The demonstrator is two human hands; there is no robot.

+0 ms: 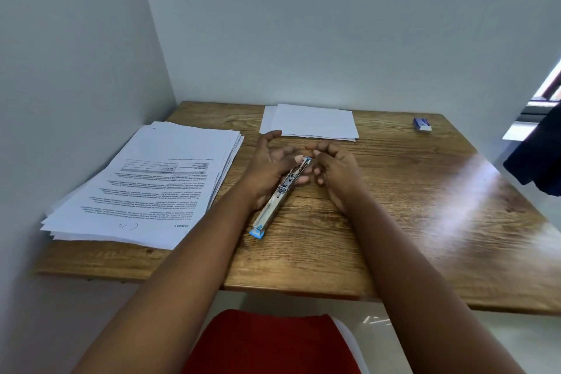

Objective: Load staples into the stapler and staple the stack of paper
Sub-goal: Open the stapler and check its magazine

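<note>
At the left of the wooden tabletop, a thick pile of printed sheets lies fanned, its text upside down to the viewer and its near edge reaching the tabletop's front. Just right of it, the person's left hand lies palm up, thumb raised toward the back, fingers loosely cupped under the stapler. The stapler is swung open into one long metal strip with its channel facing up. Its long axis runs diagonally: the blue-tipped near end points down-left toward the person and rests on the wood, while the far end points up-right and lies across the left fingers. At that far end the right hand meets it, fingers curled inward and fingertips pinched close at the tip; whether they hold staples cannot be told. Behind both hands, a smaller stack of blank paper sits near the back wall. Far right, well apart from everything, a small blue-and-white box lies near the back corner.
</note>
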